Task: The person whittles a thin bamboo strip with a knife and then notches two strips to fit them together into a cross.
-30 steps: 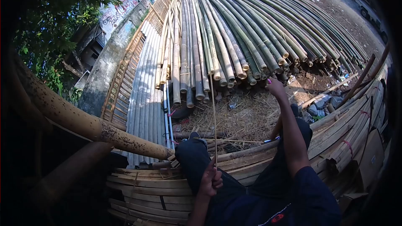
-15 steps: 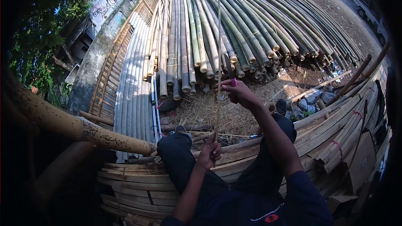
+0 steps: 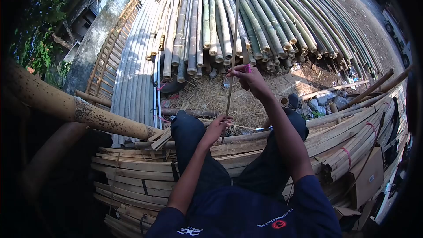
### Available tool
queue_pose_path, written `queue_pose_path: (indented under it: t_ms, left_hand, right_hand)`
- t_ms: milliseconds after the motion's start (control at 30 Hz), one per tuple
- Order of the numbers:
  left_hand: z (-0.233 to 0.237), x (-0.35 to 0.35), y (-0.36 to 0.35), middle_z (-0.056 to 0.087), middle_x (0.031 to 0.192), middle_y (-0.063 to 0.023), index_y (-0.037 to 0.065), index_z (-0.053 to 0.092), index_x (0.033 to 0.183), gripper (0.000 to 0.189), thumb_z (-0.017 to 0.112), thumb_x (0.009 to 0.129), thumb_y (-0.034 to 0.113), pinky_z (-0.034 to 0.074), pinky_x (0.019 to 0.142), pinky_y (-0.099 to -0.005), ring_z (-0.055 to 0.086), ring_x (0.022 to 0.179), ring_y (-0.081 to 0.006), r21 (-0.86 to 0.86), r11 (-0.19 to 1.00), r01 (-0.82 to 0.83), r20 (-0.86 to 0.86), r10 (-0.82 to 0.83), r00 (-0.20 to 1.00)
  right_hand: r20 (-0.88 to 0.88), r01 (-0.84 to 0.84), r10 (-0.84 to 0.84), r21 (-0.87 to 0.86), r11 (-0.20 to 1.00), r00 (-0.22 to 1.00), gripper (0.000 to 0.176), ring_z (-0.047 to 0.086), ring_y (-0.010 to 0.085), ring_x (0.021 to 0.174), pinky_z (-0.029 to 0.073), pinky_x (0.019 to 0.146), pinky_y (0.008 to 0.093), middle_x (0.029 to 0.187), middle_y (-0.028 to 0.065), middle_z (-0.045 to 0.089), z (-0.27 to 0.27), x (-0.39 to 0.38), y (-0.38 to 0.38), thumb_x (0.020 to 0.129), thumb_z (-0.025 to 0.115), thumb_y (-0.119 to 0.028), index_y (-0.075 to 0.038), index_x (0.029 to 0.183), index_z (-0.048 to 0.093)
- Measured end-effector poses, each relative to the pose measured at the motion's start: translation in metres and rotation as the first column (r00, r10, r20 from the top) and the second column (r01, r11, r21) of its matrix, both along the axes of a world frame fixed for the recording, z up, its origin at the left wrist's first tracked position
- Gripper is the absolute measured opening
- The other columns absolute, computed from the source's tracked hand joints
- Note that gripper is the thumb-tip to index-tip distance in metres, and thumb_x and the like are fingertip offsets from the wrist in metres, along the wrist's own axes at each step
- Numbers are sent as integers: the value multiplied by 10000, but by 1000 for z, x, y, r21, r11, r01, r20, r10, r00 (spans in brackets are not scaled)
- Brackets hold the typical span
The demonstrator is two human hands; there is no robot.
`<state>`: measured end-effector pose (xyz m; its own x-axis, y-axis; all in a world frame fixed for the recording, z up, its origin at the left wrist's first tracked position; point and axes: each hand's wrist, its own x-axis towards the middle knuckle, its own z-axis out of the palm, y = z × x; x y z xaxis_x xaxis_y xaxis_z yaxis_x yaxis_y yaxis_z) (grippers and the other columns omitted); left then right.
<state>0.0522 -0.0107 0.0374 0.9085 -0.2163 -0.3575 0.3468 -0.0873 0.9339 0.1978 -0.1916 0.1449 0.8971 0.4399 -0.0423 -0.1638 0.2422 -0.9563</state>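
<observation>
A long thin bamboo strip stands nearly upright in front of me and runs out past the top of the view. My left hand is closed around its lower part, above my lap. Higher up, my right hand grips a knife with a pink handle, its blade pointing up and away. The fingertips of that hand lie against the strip, or very close to it. Part of the knife handle is hidden inside the fist.
Whole bamboo poles lie stacked ahead. Split bamboo bundles surround my seat, and a thick spotted pole juts in from the left. Grey corrugated sheets lie front left; a cardboard box is at the right.
My view has tilted and shifted a little. Both hands appear higher in the picture, still on the strip and the knife, and the strip leans slightly more to the right at its top.
</observation>
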Motion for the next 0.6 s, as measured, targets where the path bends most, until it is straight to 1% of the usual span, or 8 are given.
queue_pose_path:
  t_ms: [100, 167, 233, 300, 400, 433, 567, 600]
  left_hand:
    - [5, 15, 3, 551, 1113, -68, 45, 473, 1263, 318, 443, 953, 112, 450, 873, -285, 558, 1009, -143, 50, 998, -39, 130, 32, 991]
    - [30, 24, 1, 536, 1142, -79, 43, 475, 1254, 314, 457, 949, 115, 453, 876, -287, 556, 1021, -147, -80, 971, -225, 155, 235, 959]
    - [50, 37, 4, 532, 1153, -80, 43, 468, 1261, 324, 469, 945, 114, 454, 876, -285, 556, 1029, -151, -137, 962, -237, 205, 261, 943]
    - [65, 55, 8, 537, 1155, -79, 47, 469, 1264, 330, 482, 943, 125, 457, 874, -278, 554, 1046, -149, -186, 948, -257, 317, 306, 898]
    - [96, 79, 12, 548, 1171, -84, 50, 466, 1273, 332, 475, 956, 149, 463, 872, -273, 557, 1054, -146, -233, 943, -235, 408, 315, 857]
    - [103, 87, 14, 551, 1177, -85, 52, 464, 1278, 335, 472, 960, 158, 465, 870, -272, 559, 1053, -144, -251, 944, -216, 445, 311, 840]
    - [128, 113, 15, 551, 1200, -82, 50, 467, 1282, 342, 470, 970, 189, 467, 864, -275, 559, 1052, -146, -222, 950, -220, 488, 304, 818]
    - [126, 120, 15, 571, 1178, -94, 41, 462, 1289, 347, 466, 973, 184, 479, 857, -277, 579, 1016, -155, -236, 944, -230, 504, 321, 802]
  right_hand:
    - [9, -18, 18, -4, 1000, 1000, 225, 342, 7, 417, 251, 391, 182, 844, 40, 697, -5, 2, 2, 874, 629, -183, -13, 1018, 655]
    - [43, -6, 7, -36, 999, 999, 219, 334, 2, 409, 241, 383, 179, 839, 44, 699, -9, 0, 4, 873, 626, -174, -14, 1019, 657]
    - [91, 14, -6, -87, 996, 996, 214, 352, 1, 433, 253, 400, 182, 843, 40, 701, -6, -6, 5, 874, 625, -174, -13, 1008, 666]
    - [150, 48, -23, -166, 985, 988, 206, 515, 33, 546, 388, 502, 192, 856, 60, 701, -3, -9, 7, 870, 630, -158, 0, 995, 673]
    - [177, 67, -39, -158, 985, 983, 213, 655, 156, 873, 480, 818, 274, 872, 111, 696, -9, -14, 15, 857, 642, -125, 37, 992, 668]
    - [271, 61, -28, -113, 992, 962, 206, 655, 144, 841, 487, 796, 274, 873, 103, 699, -30, -7, 18, 857, 641, -128, 33, 983, 675]
    - [373, 134, -14, -298, 945, 928, 187, 657, 131, 829, 499, 766, 280, 862, 93, 707, -29, -19, 27, 839, 662, -139, 5, 955, 693]
    - [336, 125, -51, -204, 971, 940, 182, 658, 130, 824, 501, 753, 280, 856, 92, 708, -41, -17, 33, 830, 672, -135, 1, 949, 696]
